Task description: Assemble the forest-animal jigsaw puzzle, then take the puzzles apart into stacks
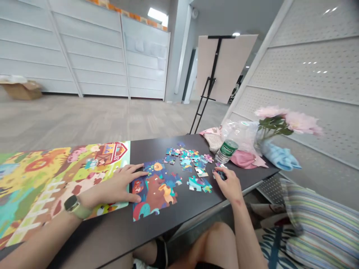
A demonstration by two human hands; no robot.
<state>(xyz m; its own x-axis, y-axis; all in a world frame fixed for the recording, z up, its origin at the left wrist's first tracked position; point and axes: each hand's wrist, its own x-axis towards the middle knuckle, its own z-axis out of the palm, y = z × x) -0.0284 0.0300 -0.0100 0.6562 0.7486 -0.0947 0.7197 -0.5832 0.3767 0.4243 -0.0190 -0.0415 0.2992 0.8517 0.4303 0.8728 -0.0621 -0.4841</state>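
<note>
A partly joined jigsaw puzzle [155, 186] with a brown bear on dark blue lies on the dark table. My left hand [126, 183] rests with fingers spread across its left edge, fingertips touching it. At the table's right side, my right hand [229, 185] curls its thumb and fingers round a dark blue puzzle piece [218, 173], partly hidden by the fingers. Between the hands lie a small joined group of pieces [198, 184] and, farther back, a heap of loose puzzle pieces [187, 157].
A colourful farm picture sheet [92, 175] covers the table's left. Beyond my right hand stand a water bottle [226, 150], a pink cloth [245, 158], a clear plastic bag [241, 134] and flowers [297, 119] in a vase. A striped cushion [325, 220] lies at right; an easel [213, 74] stands behind.
</note>
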